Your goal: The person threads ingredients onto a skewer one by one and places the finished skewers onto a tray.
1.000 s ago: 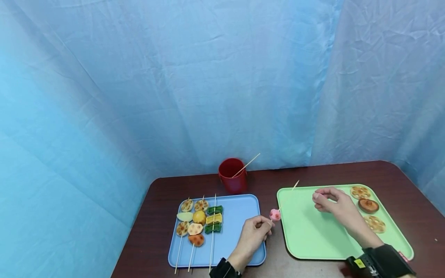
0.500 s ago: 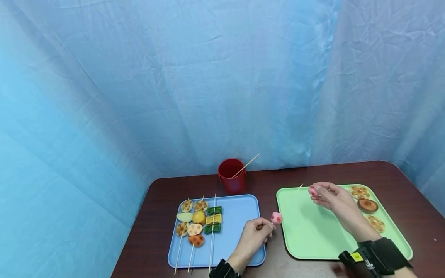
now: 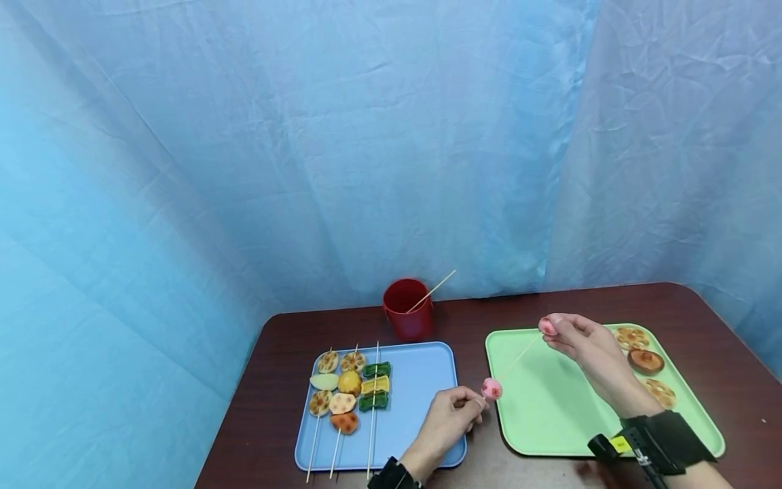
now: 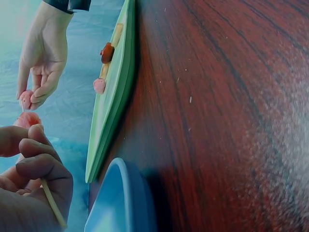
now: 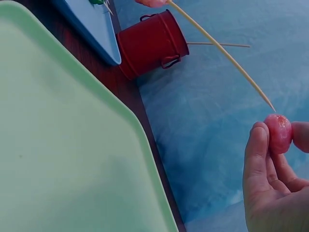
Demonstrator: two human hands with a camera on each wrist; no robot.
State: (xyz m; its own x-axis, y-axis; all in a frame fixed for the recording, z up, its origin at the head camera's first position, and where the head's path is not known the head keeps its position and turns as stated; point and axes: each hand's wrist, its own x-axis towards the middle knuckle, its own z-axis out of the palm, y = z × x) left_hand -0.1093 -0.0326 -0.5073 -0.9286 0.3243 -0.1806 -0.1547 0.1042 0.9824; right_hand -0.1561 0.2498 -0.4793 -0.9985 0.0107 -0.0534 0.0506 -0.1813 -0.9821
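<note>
"The curtain [image 3: 391, 149] is hanging behind. Step?"
"Threading, seemingly: left hand [image 3: 449, 415] gripping skewer [image 5: 236, 64], right hand [image 3: 588, 348] pinching ball [image 5: 278, 134] just beside its tip, by green tray's [image 3: 550, 414] far edge."
"Next?"
"Calls for aligning, pushing."

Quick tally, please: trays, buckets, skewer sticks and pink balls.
Trays: 2, blue tray, green tray
Bucket: 1
Skewer sticks: 5, 3 on blue tray, 1 in left hand, 1 in bucket
Pink balls: 3, 1 on held stick, 1 in right hand, 1 at green tray
Total: 11
</note>
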